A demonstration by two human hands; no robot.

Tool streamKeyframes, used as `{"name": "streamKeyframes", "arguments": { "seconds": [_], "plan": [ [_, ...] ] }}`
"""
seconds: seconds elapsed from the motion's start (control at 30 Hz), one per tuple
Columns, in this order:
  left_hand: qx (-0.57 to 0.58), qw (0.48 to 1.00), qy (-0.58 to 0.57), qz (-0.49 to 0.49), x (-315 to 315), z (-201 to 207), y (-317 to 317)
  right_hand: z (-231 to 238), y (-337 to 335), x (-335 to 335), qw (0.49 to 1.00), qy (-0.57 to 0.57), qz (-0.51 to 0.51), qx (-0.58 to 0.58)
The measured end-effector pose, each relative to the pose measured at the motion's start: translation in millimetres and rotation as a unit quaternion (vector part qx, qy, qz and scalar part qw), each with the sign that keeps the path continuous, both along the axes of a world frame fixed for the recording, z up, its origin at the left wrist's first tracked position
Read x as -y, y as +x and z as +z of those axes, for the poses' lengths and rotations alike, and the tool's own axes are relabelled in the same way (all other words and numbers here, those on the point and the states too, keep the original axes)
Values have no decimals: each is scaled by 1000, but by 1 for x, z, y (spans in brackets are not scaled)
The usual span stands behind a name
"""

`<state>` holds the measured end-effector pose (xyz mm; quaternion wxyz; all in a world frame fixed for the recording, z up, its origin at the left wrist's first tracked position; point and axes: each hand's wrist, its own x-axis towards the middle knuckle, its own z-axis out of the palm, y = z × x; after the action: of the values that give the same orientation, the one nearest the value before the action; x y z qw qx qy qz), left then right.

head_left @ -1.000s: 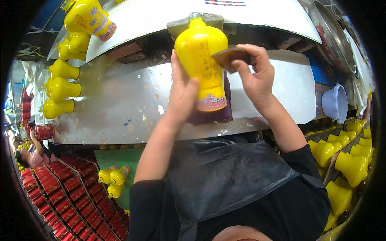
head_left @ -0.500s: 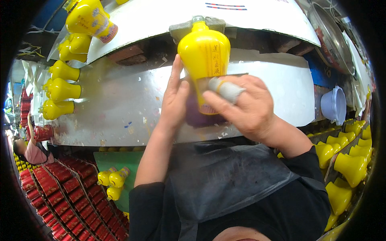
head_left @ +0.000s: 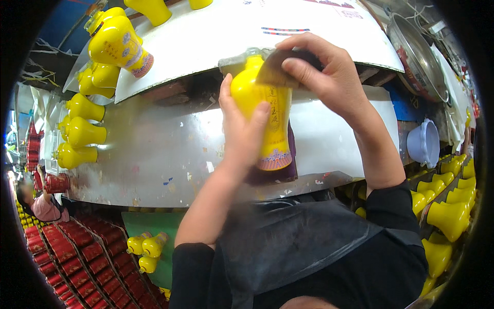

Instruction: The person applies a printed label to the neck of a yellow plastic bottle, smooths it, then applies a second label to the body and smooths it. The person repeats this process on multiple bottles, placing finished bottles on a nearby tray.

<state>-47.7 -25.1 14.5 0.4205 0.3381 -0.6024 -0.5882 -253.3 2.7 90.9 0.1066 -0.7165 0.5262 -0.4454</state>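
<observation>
A yellow bottle (head_left: 275, 141) with dark lettering and a patterned band at its base lies on the worktable, its clear neck pointing away from me against a grey block (head_left: 232, 64). A dark purple cloth (head_left: 293, 149) shows under its lower end. Holding the bottle by its left side is my left hand (head_left: 239, 123), the thumb across the front. My right hand (head_left: 329, 72) pinches a flat, dark scraper-like piece (head_left: 280, 72) over the bottle's right shoulder. That piece is blurred, and whether it touches the bottle I cannot tell.
Yellow bottles (head_left: 87, 129) stand along the table's left end, with others (head_left: 121, 49) on a white board (head_left: 180, 46). At right are a lilac basin (head_left: 424, 143), a metal pan (head_left: 419, 56) and racked bottles (head_left: 447, 219). Red boxes (head_left: 87, 257) and a person (head_left: 46, 206) are at left.
My right hand has moved from the bottle's lower front up to its shoulder; a pale grey roll-like part showed in it before, now a dark flat piece. My left thumb has come across the bottle's front.
</observation>
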Motion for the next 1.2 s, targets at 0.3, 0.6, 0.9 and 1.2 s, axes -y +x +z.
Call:
{"name": "streamKeyframes", "arguments": {
  "seconds": [0.3,0.6,0.9,1.2],
  "plan": [
    [149,974,-166,36,0,-13,10,20,3,38,998,36,7,-46],
    [314,899,-305,25,-9,-18,28,27,14,50,973,6,-28,-228],
    [321,906,-275,8,-23,-19,34,28,19,40,966,-5,-11,-257],
    [187,966,-170,46,16,10,3,35,32,39,970,2,-45,-240]
  ]
}}
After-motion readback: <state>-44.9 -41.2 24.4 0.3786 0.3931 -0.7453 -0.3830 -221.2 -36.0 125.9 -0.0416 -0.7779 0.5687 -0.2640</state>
